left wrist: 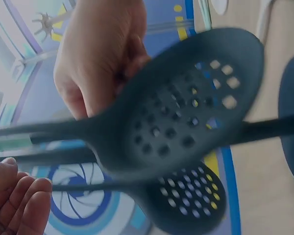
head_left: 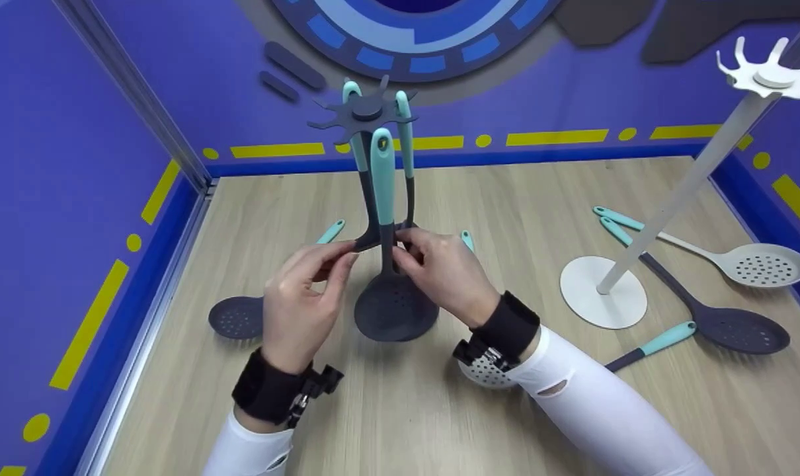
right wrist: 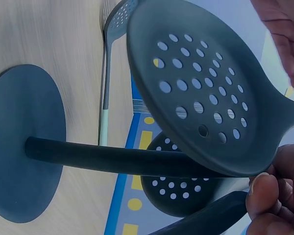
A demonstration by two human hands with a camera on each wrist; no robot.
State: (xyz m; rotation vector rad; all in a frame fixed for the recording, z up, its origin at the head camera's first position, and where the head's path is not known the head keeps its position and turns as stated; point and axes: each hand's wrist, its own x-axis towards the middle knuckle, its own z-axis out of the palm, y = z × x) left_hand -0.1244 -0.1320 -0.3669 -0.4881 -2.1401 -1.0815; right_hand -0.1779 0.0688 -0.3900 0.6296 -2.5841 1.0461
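A dark utensil stand [head_left: 367, 110] with a hooked top carries three turquoise-handled utensils. The front skimmer [right wrist: 210, 88] hangs toward me, its perforated head over the stand's round base [right wrist: 29, 147]. Another skimmer [left wrist: 198, 203] hangs behind it on the left. My left hand [head_left: 301, 307] has its thumb and fingertips by this back skimmer's neck, and contact is unclear. My right hand [head_left: 449, 274] pinches a dark utensil [right wrist: 206, 218] at the stand's right side; its full head is hidden.
A white stand [head_left: 615, 284] with a hooked top stands to the right. Beside it lie a white skimmer [head_left: 763, 266] and a dark skimmer [head_left: 737, 330]. A dark skimmer [head_left: 235, 317] lies left, and a white perforated utensil [head_left: 484, 372] shows under my right wrist.
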